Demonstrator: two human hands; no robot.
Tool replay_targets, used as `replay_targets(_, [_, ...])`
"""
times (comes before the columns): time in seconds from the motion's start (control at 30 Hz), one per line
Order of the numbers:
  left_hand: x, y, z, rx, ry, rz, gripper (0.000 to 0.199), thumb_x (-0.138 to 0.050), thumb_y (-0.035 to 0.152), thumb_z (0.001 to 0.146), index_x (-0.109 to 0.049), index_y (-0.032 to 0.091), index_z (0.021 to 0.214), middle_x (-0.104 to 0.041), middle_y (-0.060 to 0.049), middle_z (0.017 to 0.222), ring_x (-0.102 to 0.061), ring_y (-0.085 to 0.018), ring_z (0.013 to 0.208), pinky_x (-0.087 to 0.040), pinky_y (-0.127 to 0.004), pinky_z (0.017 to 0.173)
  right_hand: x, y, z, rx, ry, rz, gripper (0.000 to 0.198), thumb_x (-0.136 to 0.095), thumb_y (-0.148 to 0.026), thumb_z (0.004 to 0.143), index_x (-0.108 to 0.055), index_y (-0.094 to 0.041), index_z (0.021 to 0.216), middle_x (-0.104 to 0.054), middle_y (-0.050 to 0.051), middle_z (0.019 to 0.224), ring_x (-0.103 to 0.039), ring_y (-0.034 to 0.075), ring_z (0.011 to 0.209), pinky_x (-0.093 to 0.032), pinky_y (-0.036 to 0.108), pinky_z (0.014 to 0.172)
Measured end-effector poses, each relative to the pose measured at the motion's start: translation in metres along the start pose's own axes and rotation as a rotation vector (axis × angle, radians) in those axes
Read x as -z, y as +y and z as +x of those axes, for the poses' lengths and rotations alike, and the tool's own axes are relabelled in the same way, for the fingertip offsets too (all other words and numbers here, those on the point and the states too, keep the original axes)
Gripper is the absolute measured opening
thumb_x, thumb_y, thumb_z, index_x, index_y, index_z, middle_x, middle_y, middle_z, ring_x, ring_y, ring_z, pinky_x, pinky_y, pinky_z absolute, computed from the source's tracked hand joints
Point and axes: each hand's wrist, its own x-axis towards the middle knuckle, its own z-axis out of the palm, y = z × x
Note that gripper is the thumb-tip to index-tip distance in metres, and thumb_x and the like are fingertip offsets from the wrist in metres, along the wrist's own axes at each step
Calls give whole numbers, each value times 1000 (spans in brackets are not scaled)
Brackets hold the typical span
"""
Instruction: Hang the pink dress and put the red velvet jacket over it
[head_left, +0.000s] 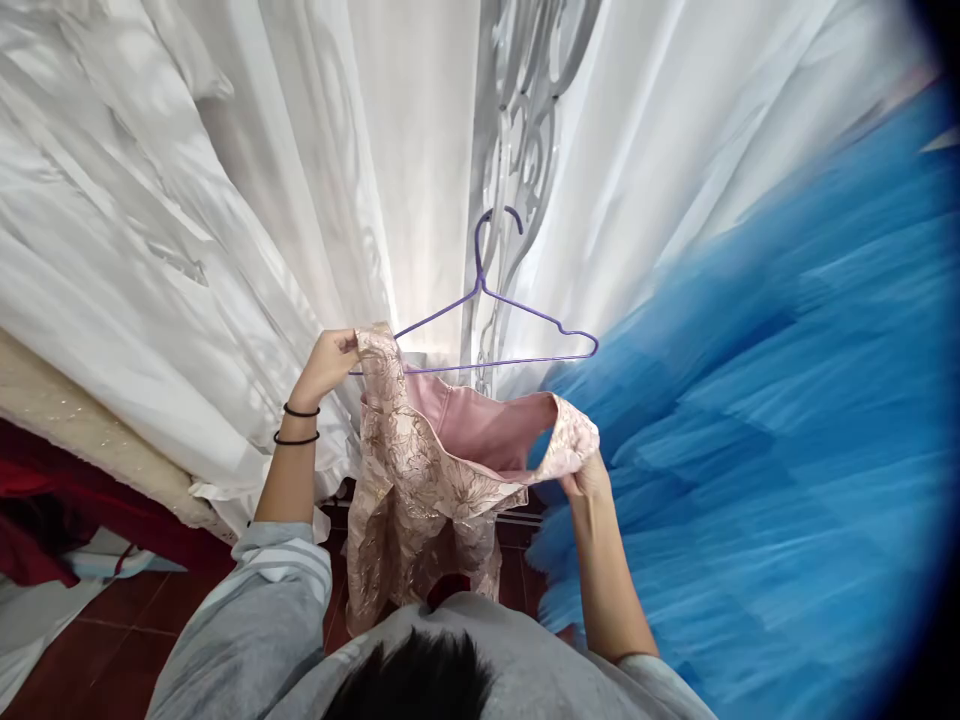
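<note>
A pink dress (420,460) with a gold leaf pattern and a plain pink lining hangs between my hands. My left hand (328,368) grips its left shoulder strap, which is looped over one end of a purple hanger (517,300). My right hand (586,478) is closed on the other strap, below and apart from the hanger's bare right end. Some of its fingers are hidden behind the cloth. The hanger's hook points up in front of a grey ornate metal panel (529,130).
White curtain-like fabric (300,150) hangs behind and to the left. A large blue tulle garment (765,430) fills the right side. Cream sparkly cloth (97,430) and dark red cloth (150,510) lie at the lower left, above a reddish tiled floor (120,640).
</note>
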Motion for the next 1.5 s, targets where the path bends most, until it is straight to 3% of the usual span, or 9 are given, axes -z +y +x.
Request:
replay_targets(0.2, [-8,3,-15,31,50,61,24,-85,33,53,-72,14,59,-65,0,60,-58,-13,60,-47,-21,55,27,-3,7,245,332,21,29,-84,-15,46,-75,-20,73,-75,-3,71,-67,10,61,-56,20,61])
replay_targets(0.43, [-1,1,-16,-86,119,126,19,-84,30,54,-75,15,62,-71,-3,65,-61,-13,63,-48,-21,60,59,-32,35,504,358,-246,19,-79,-20,55,-75,-18,73,-74,-3,72,-66,13,68,-55,25,69])
replay_targets(0.7, [-4,1,-22,-98,154,153,19,-80,31,58,-75,15,67,-73,-4,69,-64,-14,65,-50,-23,63,49,-79,73,519,154,-326,29,-85,-35,63,-79,-21,88,-77,3,91,-71,21,84,-59,33,77])
replay_targets(0.93, [-5,-1,-22,-57,158,137,26,-82,35,54,-74,15,69,-73,-5,72,-65,-17,67,-52,-27,65,23,-106,108,462,-201,-650,35,-90,-44,52,-68,-17,57,-64,-1,59,-61,17,63,-49,28,61])
replay_targets(1.03, [-3,-3,-20,-55,168,112,30,-84,37,51,-73,15,69,-71,-4,72,-64,-17,69,-53,-26,67,4,-116,119,452,-255,-713,39,-87,-49,56,-65,-16,55,-57,-2,53,-55,14,57,-44,26,56])
replay_targets(1.17, [-4,1,-23,-68,149,100,33,-84,32,54,-76,15,81,-65,-1,68,-59,-12,67,-49,-22,66,-16,-140,125,370,-449,-1093,25,-84,-31,60,-65,-15,54,-51,-3,46,-50,11,51,-37,25,52])
replay_targets(1.27, [-6,7,-29,-40,98,115,34,-79,30,59,-76,14,88,-63,-1,71,-58,-12,68,-47,-21,64,-22,-160,121,336,-553,-1299,14,-82,-11,56,-69,-17,56,-57,-3,49,-55,12,54,-43,26,58])
replay_targets(1.4, [-4,14,-34,-1,1,129,37,-71,31,65,-77,15,98,-66,-4,84,-52,-10,62,-41,-21,55,-19,-167,108,161,-683,-1107,35,-82,-2,50,-77,-18,80,-69,-3,68,-63,15,66,-51,28,67])
replay_targets(1.5, [-4,17,-35,-18,-69,222,40,-70,35,69,-77,16,104,-68,-5,91,-55,-12,67,-43,-23,59,-14,-156,100,92,-709,-947,29,-87,-19,57,-77,-15,84,-71,-1,75,-65,17,74,-52,26,65])
